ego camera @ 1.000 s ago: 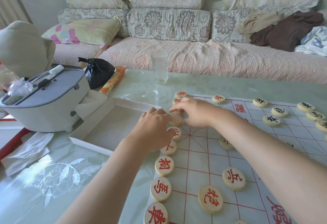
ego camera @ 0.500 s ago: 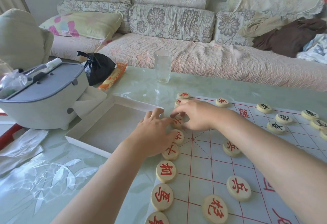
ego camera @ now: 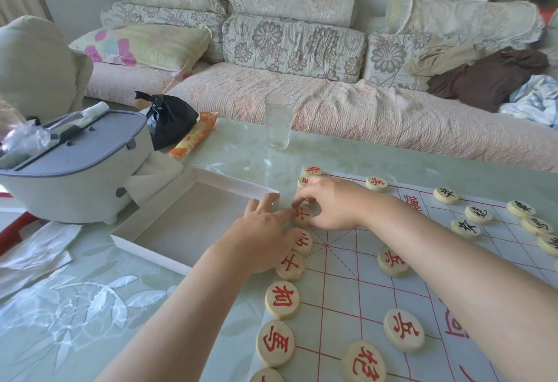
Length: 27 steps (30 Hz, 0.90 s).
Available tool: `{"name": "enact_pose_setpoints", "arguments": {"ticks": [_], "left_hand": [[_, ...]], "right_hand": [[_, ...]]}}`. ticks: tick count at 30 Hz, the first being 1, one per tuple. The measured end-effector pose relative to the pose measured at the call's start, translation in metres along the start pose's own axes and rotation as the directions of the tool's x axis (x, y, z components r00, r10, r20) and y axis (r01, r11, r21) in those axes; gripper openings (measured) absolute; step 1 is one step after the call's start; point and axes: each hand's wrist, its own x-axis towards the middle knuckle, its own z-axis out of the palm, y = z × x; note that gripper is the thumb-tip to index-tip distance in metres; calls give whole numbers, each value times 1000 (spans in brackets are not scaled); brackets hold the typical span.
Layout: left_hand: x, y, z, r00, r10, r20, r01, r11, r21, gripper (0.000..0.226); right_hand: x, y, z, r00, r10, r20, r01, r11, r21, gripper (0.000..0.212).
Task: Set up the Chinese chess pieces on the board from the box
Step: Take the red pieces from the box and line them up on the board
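Centre frame, at the left edge of the board [ego camera: 347, 291] (thin white sheet w/ red grid), the right hand [ego camera: 335, 206] curls thumb & forefinger round a pale round wooden disc [ego camera: 303, 215] w/ a red character. The left hand [ego camera: 265, 236] lies flat, fingers straight, tips touching that disc's left side. More red pieces [ego camera: 282, 299], smooth flat rounds, run down that edge to bottom centre, black pieces [ego camera: 466, 227] sit far right, and the box [ego camera: 148, 253], a shallow white card tray, lies just left of the board on the glossy leaf-patterned table [ego camera: 90, 306].
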Motion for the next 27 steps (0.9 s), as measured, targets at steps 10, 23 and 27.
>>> {"name": "enact_pose_setpoints", "arguments": {"ticks": [10, 23, 27], "left_hand": [[3, 0, -1, 996, 30, -78, -30, 1000, 6, 49], [58, -1, -10, 984, 118, -134, -109, 992, 68, 45], [64, 0, -4, 982, 162, -96, -151, 983, 109, 47]], "right_hand": [[-4, 12, -4, 991, 100, -88, -85, 985, 153, 41], [15, 23, 13, 898, 411, -158, -352, 886, 302, 35], [21, 23, 20, 893, 422, -155, -346, 865, 363, 36]]}}
